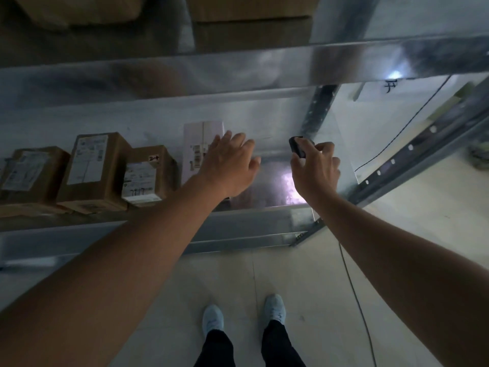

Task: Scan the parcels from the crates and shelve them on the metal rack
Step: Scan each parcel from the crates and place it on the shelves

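A white parcel (197,147) with barcode labels stands on the metal rack's shelf (275,160). My left hand (229,165) reaches over its right side with fingers spread and relaxed; I cannot tell whether it touches the parcel. My right hand (315,168) grips a small black scanner (297,147) just above the shelf, to the right of the parcel. Three brown cardboard parcels (92,168) with white labels stand in a row to the left of the white one.
A higher shelf beam (238,67) crosses above, with brown boxes (251,19) on the shelf behind it. The rack's dark upright (315,115) stands at the right. A black cable (354,287) runs across the pale tiled floor, near my feet.
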`<state>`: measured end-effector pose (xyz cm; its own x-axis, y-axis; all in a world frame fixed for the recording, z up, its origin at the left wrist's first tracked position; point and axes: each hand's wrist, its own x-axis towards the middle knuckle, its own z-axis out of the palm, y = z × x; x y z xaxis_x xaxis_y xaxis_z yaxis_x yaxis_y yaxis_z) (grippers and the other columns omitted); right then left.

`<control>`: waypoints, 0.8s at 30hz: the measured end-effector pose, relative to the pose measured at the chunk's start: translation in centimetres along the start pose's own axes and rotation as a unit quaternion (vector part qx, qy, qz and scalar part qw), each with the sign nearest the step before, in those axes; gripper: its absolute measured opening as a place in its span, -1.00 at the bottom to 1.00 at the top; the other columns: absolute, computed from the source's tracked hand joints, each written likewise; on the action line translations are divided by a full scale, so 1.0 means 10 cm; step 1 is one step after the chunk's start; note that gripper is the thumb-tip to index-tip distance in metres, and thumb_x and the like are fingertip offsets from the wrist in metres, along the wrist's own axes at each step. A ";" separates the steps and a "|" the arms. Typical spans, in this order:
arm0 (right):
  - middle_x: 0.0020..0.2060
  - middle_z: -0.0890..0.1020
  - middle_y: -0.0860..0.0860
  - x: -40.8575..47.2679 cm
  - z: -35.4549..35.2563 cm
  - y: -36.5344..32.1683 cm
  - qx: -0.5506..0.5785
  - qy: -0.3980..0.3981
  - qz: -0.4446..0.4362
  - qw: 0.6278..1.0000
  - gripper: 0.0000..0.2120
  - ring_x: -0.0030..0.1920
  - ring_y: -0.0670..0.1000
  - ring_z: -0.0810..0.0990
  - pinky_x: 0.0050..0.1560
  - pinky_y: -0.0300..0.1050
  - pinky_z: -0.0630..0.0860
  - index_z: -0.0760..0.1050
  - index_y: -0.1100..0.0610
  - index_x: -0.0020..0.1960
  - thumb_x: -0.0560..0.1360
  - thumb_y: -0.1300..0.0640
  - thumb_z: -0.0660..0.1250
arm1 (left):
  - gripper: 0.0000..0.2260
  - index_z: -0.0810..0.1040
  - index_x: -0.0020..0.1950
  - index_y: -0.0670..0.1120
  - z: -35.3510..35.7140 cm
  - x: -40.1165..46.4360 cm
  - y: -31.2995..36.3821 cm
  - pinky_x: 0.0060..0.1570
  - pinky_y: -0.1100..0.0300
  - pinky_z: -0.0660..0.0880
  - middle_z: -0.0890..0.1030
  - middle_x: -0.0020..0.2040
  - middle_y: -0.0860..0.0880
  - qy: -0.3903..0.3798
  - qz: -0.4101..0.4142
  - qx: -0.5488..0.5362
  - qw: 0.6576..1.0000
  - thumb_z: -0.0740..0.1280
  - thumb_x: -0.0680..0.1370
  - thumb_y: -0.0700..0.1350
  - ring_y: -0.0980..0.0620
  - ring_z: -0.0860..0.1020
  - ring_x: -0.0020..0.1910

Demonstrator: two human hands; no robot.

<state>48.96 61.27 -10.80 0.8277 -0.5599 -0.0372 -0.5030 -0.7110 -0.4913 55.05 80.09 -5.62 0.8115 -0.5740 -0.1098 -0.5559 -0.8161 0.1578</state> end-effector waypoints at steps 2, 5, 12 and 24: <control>0.34 0.39 0.15 0.06 0.01 0.13 -0.011 0.003 0.008 1.000 -0.61 0.22 0.31 0.46 0.27 0.24 0.46 0.44 -0.14 0.51 0.69 0.00 0.26 | -0.52 0.43 0.55 -0.16 0.08 0.07 0.11 0.59 -0.21 0.18 0.43 0.55 -0.17 0.000 0.000 0.004 1.000 0.12 0.74 0.10 -0.20 0.32 0.56; 0.34 0.39 0.16 0.14 0.07 0.29 -0.016 0.010 0.015 1.000 -0.61 0.23 0.32 0.45 0.27 0.23 0.44 0.45 -0.14 0.50 0.69 0.02 0.26 | -0.54 0.45 0.52 -0.17 0.22 0.18 0.25 0.57 -0.20 0.23 0.47 0.49 -0.19 0.000 0.003 0.006 1.000 0.15 0.73 0.08 -0.20 0.37 0.51; 0.35 0.41 0.16 0.38 0.28 0.59 -0.047 0.034 0.012 0.998 -0.60 0.24 0.29 0.46 0.26 0.24 0.44 0.43 -0.13 0.52 0.69 -0.02 0.29 | -0.63 0.51 0.38 -0.17 0.49 0.41 0.47 0.45 -0.14 0.34 0.54 0.33 -0.18 0.023 0.004 0.013 1.000 0.21 0.70 0.04 -0.19 0.46 0.34; 0.36 0.38 0.20 0.57 0.55 0.64 -0.122 0.052 -0.020 0.991 -0.66 0.23 0.31 0.44 0.20 0.26 0.40 0.40 -0.07 0.46 0.69 0.03 0.24 | -0.59 0.44 0.43 -0.16 0.66 0.53 0.48 0.51 -0.18 0.29 0.50 0.39 -0.20 0.005 -0.020 0.035 0.999 0.21 0.70 0.07 -0.27 0.38 0.45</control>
<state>51.77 55.85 -18.93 0.8245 -0.5610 0.0736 -0.5260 -0.8079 -0.2659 55.52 72.68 -11.88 0.8350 -0.5402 -0.1049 -0.5337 -0.8414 0.0848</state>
